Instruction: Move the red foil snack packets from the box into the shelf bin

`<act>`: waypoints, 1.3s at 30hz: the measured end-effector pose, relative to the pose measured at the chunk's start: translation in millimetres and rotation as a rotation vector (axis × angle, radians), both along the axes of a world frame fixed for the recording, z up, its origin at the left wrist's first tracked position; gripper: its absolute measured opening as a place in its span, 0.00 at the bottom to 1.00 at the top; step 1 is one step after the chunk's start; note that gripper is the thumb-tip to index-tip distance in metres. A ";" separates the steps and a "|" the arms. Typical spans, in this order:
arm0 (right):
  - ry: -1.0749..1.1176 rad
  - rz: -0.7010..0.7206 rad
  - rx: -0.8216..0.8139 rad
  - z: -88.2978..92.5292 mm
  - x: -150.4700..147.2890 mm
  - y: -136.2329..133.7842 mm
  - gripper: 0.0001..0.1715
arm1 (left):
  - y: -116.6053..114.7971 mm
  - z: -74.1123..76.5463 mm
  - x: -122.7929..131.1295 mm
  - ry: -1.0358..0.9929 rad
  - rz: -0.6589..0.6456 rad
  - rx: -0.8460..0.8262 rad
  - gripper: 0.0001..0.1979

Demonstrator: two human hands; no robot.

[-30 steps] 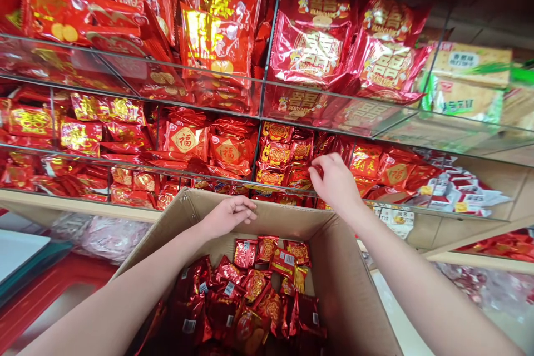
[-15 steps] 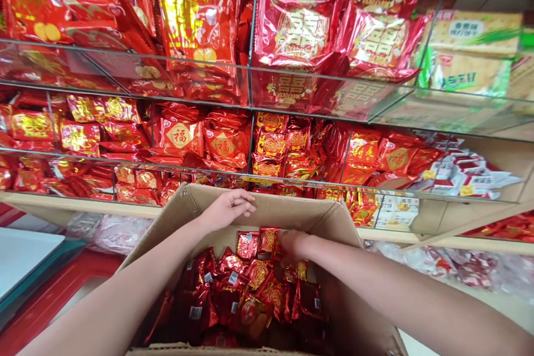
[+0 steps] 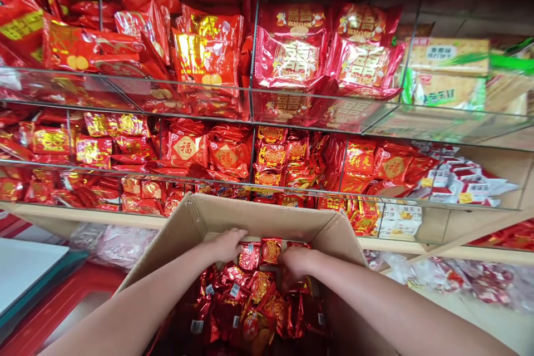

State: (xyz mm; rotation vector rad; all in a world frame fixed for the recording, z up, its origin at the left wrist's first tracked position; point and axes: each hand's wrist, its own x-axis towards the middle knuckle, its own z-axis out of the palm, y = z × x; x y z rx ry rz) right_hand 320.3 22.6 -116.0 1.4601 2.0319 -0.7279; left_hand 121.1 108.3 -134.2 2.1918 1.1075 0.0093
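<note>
A brown cardboard box [image 3: 267,219] stands open in front of me with many small red-and-gold snack packets [image 3: 261,286] inside. Both my arms reach into it. My left hand [image 3: 227,245] is at the left side of a red packet [image 3: 249,256] near the far wall, its fingers apart and touching or almost touching the packet's edge. Beside that stands another red-and-gold packet [image 3: 271,251]. My right hand [image 3: 297,262] is just right of this one, fingers curled downward. Its fingertips are hidden, so what they grip cannot be made out.
Behind the box rise shelves with clear fronts [image 3: 325,111], packed with red snack bags [image 3: 208,55] and pale cracker packs [image 3: 450,72]. Plastic-bagged goods [image 3: 125,245] lie under the lower shelf. At left are a white panel [image 3: 29,267] and a red-rimmed surface [image 3: 83,289].
My left hand has gone down from above the box's far wall to the packets. My right hand stays low among them. The view has tilted up slightly, showing more upper shelf.
</note>
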 end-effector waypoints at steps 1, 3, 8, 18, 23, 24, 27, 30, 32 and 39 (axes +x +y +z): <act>-0.002 -0.022 0.060 -0.5 -0.7 -1.0 0.29 | -3.6 -10.5 -2.1 0.010 -0.002 0.003 0.26; -0.006 -0.036 0.120 -2.2 -1.9 -2.2 0.27 | -10.9 -26.6 -3.1 0.055 -0.061 0.018 0.29; -0.041 -0.050 0.089 -7.5 -0.9 -0.9 0.22 | -23.1 -37.7 7.5 0.159 -0.121 0.042 0.27; 0.082 -0.147 0.128 10.2 5.2 6.1 0.27 | -20.7 20.0 25.2 0.035 -0.131 0.070 0.10; 0.650 -0.307 -0.018 38.9 25.0 12.4 0.46 | -28.9 85.7 40.6 -0.299 -0.217 0.125 0.10; 0.793 -0.341 -0.102 45.2 29.1 11.4 0.48 | -30.7 95.2 41.6 -0.366 -0.234 0.157 0.11; 1.243 -0.450 -0.387 61.0 39.0 5.2 0.49 | -35.9 111.5 41.7 -0.566 -0.234 0.256 0.15; 1.586 -0.610 -0.390 68.5 42.1 1.1 0.31 | -40.3 113.2 40.0 -0.678 -0.271 0.312 0.16; 1.699 -0.695 -0.286 71.3 40.6 1.7 0.19 | -42.5 111.6 39.8 -0.752 -0.207 0.276 0.14; 1.625 -0.814 0.006 70.6 39.0 8.1 0.16 | -46.7 105.5 48.7 -0.961 0.230 -0.464 0.18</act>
